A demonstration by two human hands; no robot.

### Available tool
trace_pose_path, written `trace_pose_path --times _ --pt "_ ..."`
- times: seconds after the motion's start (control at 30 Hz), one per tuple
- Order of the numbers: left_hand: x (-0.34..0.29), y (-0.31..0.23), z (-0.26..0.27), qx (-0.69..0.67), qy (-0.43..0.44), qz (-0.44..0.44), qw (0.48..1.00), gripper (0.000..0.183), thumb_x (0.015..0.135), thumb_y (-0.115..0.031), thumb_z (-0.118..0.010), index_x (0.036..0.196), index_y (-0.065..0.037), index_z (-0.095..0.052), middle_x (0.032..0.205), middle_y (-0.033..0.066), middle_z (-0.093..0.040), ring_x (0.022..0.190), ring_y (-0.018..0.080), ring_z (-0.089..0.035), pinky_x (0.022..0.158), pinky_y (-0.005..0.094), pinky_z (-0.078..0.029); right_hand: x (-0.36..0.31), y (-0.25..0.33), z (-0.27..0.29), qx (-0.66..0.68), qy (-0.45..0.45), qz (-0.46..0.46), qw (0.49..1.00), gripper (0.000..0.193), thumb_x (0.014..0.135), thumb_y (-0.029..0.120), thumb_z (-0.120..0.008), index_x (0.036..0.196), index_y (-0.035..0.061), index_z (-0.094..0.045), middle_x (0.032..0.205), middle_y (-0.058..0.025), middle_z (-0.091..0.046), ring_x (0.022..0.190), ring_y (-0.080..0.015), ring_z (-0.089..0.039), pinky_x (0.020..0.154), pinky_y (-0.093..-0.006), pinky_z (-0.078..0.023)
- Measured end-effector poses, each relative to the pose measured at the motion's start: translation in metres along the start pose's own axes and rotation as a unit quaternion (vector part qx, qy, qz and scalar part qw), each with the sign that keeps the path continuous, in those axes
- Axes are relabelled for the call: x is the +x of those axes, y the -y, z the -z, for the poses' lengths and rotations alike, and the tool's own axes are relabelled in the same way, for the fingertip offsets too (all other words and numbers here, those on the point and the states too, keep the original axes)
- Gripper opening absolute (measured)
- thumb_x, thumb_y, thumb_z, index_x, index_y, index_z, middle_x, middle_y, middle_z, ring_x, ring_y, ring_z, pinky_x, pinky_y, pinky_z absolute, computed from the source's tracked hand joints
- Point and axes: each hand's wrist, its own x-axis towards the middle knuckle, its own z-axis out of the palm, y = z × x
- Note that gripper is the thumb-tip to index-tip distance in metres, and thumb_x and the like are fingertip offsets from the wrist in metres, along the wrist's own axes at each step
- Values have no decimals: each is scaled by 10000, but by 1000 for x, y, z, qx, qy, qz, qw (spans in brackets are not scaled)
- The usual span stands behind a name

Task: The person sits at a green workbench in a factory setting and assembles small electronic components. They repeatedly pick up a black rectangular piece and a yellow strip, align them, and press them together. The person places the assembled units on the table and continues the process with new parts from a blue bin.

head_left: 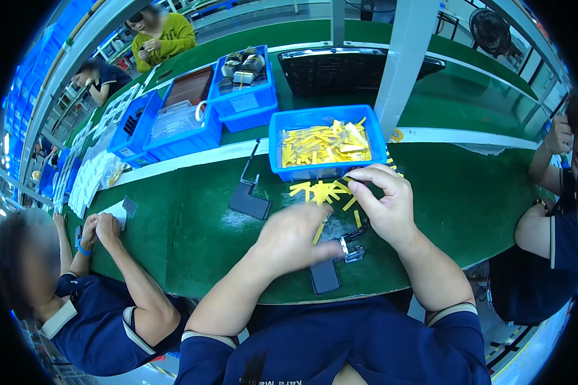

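You have bright, even overhead light, cool in tone, with soft glare on the green table and only faint shadows under your hands. Your left hand is smeared by motion blur; your right hand is sharper. The fisheye bends straight edges near the rim, and black corners frame the round view

Navy short-sleeved shirt; pale-trimmed sleeve cuffs; bare forearms; no gloves

On the green counter, the right hand pinches a yellow paper strip beside a blue plastic bin; the left hand hovers over a small dark flat component.
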Motion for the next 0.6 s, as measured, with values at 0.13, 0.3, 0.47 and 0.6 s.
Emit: trace_pose_path --times 0.13,0.3,0.47,0.6 --pt "-10 -22 1 39 132 -65 988 930 543 -453 -806 1241 42 -442 991 171 -579 935 325 -579 826 390 -459 1 -2 -2 -6 -17 34 999 117 744 5 -660 860 -8 -670 828 -107 -643 775 -219 -623 683 -288 -478" --pt "-7 -5 0 -50 52 -32 997 674 667 -251 -778 1202 37 -486 971 160 -606 871 274 -612 793 350 -485 1 9 2 -10 -37 64 997 124 748 8 -670 871 8 -683 824 -94 -633 761 -199 -608 682 -287 -475" --pt "-1 11 -6 -492 -41 154 856 277 850 14 -599 1113 41 -518 1002 59 -617 883 76 -574 771 222 -478 -5 12 -5 34 10 60 998 125 722 0 -678 846 7 -685 781 -92 -636 768 -210 -593 722 -308 -463" --pt "-1 12 -17 -531 -87 117 835 224 881 10 -555 1093 34 -489 1014 87 -623 895 103 -591 798 239 -476 -8 9 -11 18 16 41 999 124 696 -4 -684 820 -5 -676 763 -100 -639 773 -215 -602 739 -318 -463"
